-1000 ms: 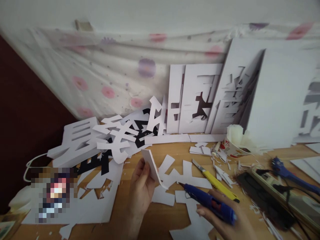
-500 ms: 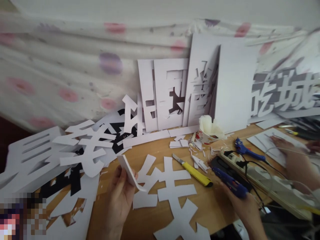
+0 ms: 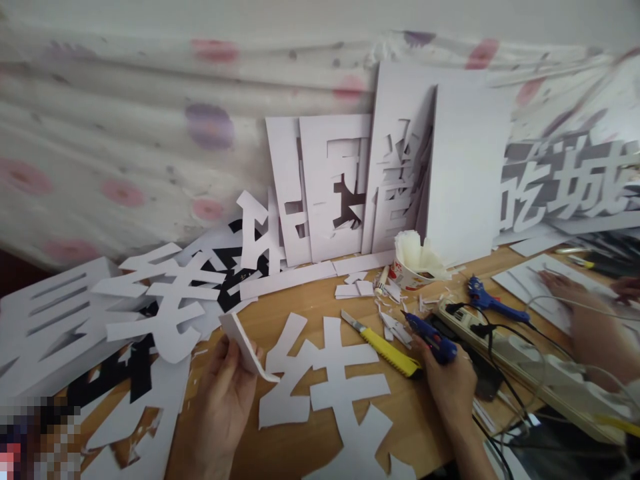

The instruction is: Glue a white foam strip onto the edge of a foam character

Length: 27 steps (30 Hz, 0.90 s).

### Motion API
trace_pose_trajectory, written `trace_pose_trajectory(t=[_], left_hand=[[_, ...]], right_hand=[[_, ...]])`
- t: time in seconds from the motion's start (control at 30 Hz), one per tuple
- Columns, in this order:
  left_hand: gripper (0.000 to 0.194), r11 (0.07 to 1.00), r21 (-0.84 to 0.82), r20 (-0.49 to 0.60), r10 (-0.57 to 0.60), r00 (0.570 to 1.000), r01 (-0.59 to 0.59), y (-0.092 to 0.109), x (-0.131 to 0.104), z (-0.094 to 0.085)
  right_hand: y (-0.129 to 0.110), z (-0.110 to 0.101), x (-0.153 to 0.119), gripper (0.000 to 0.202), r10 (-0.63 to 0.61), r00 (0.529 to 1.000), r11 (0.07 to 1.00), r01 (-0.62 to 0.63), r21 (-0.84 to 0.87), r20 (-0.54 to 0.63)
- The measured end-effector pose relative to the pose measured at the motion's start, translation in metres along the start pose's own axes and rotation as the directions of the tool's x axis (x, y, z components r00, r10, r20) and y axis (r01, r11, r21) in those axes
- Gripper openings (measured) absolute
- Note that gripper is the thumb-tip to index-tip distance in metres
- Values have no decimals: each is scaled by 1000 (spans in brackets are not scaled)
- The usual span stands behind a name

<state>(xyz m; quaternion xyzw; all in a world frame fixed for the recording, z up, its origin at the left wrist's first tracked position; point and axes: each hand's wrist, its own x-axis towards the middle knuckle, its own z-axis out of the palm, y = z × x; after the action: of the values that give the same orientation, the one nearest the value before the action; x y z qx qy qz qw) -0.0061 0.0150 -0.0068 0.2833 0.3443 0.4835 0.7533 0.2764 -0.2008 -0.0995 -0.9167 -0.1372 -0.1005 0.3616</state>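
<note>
Foam strip (image 3: pixel 247 347) – pinched upright in left hand (image 3: pixel 225 393), glue edge clear of wooden table (image 3: pixel 300 313). Right hand (image 3: pixel 447 380) wrapped round blue glue gun (image 3: pixel 430 331), nozzle away – beside yellow knife (image 3: pixel 383 343).

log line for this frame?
left hand: holds foam strip | right hand: grips blue glue gun | yellow knife: on table

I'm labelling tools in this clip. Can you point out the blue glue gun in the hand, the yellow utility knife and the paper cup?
blue glue gun (image 3: pixel 431 337), head view, on its body above the right hand's fingers.
yellow utility knife (image 3: pixel 390 349), head view, mid handle.
paper cup (image 3: pixel 406 275), head view, on its printed side wall.
</note>
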Motion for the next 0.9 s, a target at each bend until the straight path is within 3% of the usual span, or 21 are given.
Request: trace_pose_trajectory(t=[0.17,0.4,0.5,0.6,0.7,0.77,0.83,0.9], left_hand=[[22,999,45,34,25,999,-27,-1,2,-1],[21,999,15,32,35,999,-35,-3,4,-7],[26,1000,8,5,-6,1000,6,-2,5,-7],[29,999,33,3,-18,1000,18,2,10,-9],[29,998,58,-1,34,999,-34,5,21,-17],[34,995,84,-7,50,999,-49,6,28,-22],[39,991,114,-6,65,998,-64,6,33,-26],[41,984,154,-4,90,996,-89,6,36,-29]], right_hand=[[-14,17,21,66,-36,999,999,36,-4,-13],[-19,28,24,79,-69,994,998,68,6,89],[-20,20,21,95,-74,995,997,74,5,73],[-31,-3,10,108,-111,992,992,107,-65,-67],[-55,-30,-16,87,-117,964,993,111,-40,-239],[-71,-37,-39,63,-152,959,982,175,77,-240],[-84,-29,-61,45,-297,942,924,324,201,-153],[-93,-8,-78,30,-494,870,823,473,315,-16]])
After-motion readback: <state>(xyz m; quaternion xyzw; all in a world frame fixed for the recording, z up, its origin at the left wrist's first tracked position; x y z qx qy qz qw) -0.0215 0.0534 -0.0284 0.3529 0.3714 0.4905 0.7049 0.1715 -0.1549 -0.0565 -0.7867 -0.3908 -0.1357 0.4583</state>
